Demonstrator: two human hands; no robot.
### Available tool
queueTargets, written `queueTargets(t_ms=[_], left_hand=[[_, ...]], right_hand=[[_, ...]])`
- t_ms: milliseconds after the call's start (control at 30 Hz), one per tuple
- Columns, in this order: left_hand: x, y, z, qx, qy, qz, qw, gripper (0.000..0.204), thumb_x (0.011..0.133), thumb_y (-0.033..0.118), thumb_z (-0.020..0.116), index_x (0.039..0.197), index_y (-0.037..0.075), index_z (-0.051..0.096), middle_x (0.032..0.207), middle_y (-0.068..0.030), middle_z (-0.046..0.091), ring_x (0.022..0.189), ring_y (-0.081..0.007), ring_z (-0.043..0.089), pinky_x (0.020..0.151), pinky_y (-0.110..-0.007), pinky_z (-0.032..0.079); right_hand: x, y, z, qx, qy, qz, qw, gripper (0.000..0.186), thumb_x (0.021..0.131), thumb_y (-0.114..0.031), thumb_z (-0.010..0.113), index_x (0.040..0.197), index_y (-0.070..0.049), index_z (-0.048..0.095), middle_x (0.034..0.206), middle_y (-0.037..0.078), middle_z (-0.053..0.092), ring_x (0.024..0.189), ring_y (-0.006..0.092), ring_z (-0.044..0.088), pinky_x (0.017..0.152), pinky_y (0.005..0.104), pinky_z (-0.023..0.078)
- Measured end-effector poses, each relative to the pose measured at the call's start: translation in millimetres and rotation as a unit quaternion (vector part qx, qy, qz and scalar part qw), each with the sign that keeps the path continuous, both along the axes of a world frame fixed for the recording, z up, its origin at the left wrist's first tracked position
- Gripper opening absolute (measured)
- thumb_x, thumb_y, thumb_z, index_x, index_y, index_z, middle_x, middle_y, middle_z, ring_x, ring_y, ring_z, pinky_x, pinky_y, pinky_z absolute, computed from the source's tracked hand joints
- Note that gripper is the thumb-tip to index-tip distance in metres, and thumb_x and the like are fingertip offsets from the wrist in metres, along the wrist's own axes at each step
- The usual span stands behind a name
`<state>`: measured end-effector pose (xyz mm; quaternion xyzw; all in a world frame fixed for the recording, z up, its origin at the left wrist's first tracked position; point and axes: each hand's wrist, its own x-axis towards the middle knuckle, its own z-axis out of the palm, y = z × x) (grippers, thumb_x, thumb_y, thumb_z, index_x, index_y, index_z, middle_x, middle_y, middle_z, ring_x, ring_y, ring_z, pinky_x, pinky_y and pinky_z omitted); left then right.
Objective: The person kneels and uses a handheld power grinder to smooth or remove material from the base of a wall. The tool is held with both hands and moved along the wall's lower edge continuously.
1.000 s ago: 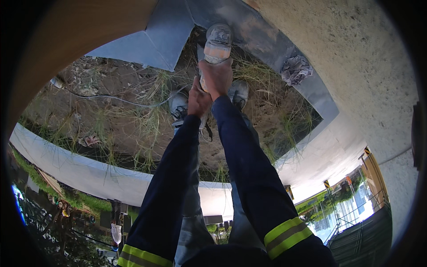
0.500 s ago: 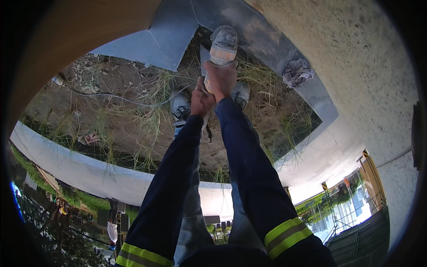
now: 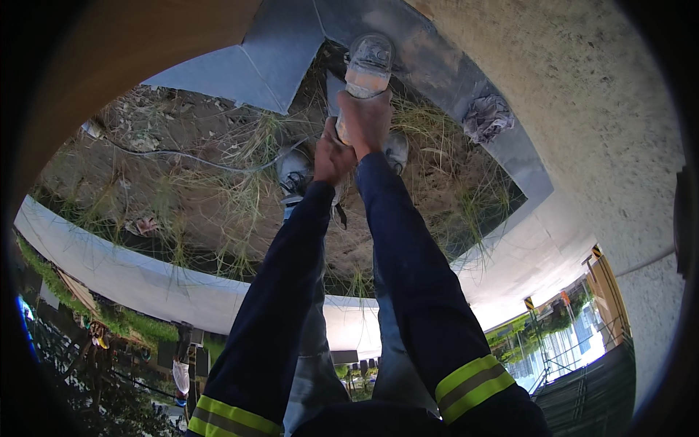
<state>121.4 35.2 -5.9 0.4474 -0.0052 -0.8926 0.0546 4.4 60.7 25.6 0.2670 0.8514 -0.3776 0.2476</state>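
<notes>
Both of my hands grip a dusty angle grinder (image 3: 367,80) with an orange and grey body. My right hand (image 3: 367,121) wraps round the body behind the tool's head. Just below and to the left, my left hand (image 3: 333,158) closes on the rear part, which is mostly hidden by the fingers. The rounded front end is over the grey slab edge (image 3: 419,54) at the far side of the dirt patch. A dark cord end or strap (image 3: 341,215) hangs below my left hand.
My shoes (image 3: 295,173) stand on dirt with dry grass. A grey cable (image 3: 196,166) runs across the ground to the left. Crumpled cloth or paper (image 3: 487,119) lies on the slab at right. A rough pale wall (image 3: 582,109) rises at right, and a low white kerb (image 3: 145,266) curves behind.
My hands and the grinder have shifted slightly farther away, with the tool's front end moving a little right along the slab. Both hands keep their grip.
</notes>
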Motion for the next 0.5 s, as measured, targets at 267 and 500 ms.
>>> queueTargets(t_ms=[267,500], left_hand=[[18,-5,-4,-0.45,-0.086,-0.405,0.791,0.062,0.094,0.032,0.082,0.137,-0.002,0.054,0.121,-0.0204,0.074,0.109,-0.0267,0.072,0.092,-0.036,0.053],[3,0,-7,-0.499,-0.038,-0.419,0.757,0.059,0.094,0.026,0.082,0.138,-0.002,0.055,0.119,-0.0184,0.075,0.111,-0.0213,0.069,0.092,-0.036,0.054]], right_hand=[[13,5,-15,0.012,-0.014,-0.019,1.0,0.073,0.07,-0.034,0.081,0.121,0.008,0.051,0.106,0.03,0.074,0.099,0.0473,0.075,0.089,0.0548,0.058],[4,14,-6,0.002,0.009,0.0,1.0,0.072,0.07,-0.034,0.081,0.12,0.007,0.051,0.106,0.029,0.074,0.098,0.0484,0.075,0.09,0.0547,0.058]])
